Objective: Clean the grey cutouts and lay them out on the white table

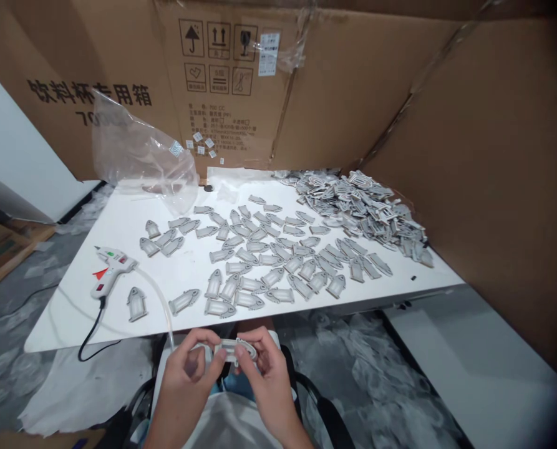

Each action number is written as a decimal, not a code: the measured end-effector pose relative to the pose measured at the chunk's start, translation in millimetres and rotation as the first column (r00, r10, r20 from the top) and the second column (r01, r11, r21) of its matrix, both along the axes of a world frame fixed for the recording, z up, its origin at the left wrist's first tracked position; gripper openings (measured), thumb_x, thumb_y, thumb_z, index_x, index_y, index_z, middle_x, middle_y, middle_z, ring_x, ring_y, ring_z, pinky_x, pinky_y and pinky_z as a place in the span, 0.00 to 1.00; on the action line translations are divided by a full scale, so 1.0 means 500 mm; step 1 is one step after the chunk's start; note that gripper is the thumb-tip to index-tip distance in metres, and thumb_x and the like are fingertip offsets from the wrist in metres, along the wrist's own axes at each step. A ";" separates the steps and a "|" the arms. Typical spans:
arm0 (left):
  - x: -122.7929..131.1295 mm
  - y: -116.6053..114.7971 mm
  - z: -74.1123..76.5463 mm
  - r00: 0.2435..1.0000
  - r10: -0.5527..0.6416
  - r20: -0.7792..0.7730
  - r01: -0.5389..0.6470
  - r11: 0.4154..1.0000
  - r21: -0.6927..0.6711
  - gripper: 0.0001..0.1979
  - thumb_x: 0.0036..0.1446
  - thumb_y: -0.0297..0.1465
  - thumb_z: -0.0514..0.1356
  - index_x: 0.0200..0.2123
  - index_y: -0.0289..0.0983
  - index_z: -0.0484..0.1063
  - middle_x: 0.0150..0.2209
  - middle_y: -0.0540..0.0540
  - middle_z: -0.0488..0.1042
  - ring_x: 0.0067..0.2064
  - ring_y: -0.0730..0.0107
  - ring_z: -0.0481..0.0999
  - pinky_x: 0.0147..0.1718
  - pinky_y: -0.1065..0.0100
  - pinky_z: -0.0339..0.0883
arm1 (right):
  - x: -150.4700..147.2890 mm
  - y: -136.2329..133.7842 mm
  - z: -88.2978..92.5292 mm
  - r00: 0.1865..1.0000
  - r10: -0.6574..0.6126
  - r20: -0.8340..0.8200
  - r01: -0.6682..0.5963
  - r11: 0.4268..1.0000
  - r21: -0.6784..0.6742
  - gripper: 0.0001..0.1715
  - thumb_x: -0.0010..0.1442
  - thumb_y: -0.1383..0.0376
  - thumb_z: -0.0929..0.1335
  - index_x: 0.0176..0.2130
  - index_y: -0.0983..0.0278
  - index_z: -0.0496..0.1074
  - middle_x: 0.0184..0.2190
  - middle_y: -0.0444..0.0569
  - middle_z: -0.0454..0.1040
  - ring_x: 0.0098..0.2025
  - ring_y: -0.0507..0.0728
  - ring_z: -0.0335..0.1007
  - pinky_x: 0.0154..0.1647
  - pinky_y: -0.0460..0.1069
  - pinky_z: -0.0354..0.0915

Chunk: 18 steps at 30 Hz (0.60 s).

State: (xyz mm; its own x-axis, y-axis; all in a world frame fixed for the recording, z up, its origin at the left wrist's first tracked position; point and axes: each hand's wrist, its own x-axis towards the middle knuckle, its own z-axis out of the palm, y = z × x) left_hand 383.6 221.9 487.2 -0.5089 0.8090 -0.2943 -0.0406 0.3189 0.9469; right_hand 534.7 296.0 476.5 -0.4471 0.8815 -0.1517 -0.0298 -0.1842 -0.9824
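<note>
Over the lap, just short of the table's near edge, the left hand [184,381] and right hand [269,377] were close together, both pinching a small grey piece [235,350] between their fingers. Beyond them on the white table [67,324], a hot glue gun [111,271] lay at the left just beside a loose piece [136,304], while rows of similar pieces [259,265] spread across the middle and a heap of pieces [357,209] rose at the far right. A clear plastic bag [138,154] stood at the far left against a cardboard sheet [226,81].
</note>
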 end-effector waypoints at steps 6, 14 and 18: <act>0.003 0.011 -0.033 0.995 0.094 0.021 -0.095 0.994 0.058 0.22 0.54 0.48 0.75 0.37 0.40 0.70 0.25 0.59 0.57 0.25 0.78 0.55 0.25 0.76 0.54 | 0.005 0.029 0.000 0.987 0.014 0.162 -0.047 0.979 0.201 0.15 0.71 0.51 0.73 0.43 0.60 0.78 0.38 0.48 0.81 0.43 0.58 0.78 0.47 0.50 0.71; -0.023 0.021 -0.073 0.617 0.147 0.773 -0.118 0.989 -0.093 0.24 0.48 0.45 0.77 0.43 0.41 0.74 0.37 0.45 0.80 0.28 0.69 0.78 0.27 0.69 0.70 | 0.033 0.473 0.094 0.853 -0.430 0.297 0.236 0.825 0.514 0.25 0.68 0.45 0.71 0.50 0.62 0.75 0.37 0.50 0.81 0.37 0.58 0.75 0.40 0.52 0.71; -0.011 0.010 -0.073 0.532 0.170 0.829 -0.116 0.985 -0.128 0.28 0.49 0.39 0.75 0.53 0.44 0.74 0.42 0.40 0.83 0.47 0.46 0.87 0.46 0.49 0.81 | 0.005 0.724 0.114 0.736 -0.535 0.415 0.248 0.783 0.570 0.23 0.72 0.49 0.70 0.51 0.66 0.76 0.40 0.52 0.80 0.39 0.57 0.76 0.42 0.53 0.74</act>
State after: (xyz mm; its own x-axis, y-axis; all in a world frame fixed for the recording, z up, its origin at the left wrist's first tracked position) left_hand 378.2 226.7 450.8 -0.1174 0.7187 -0.6854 -0.8527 0.2808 0.4406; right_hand 537.1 658.2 533.5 -0.0153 0.9777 0.2094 0.5510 0.1830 -0.8142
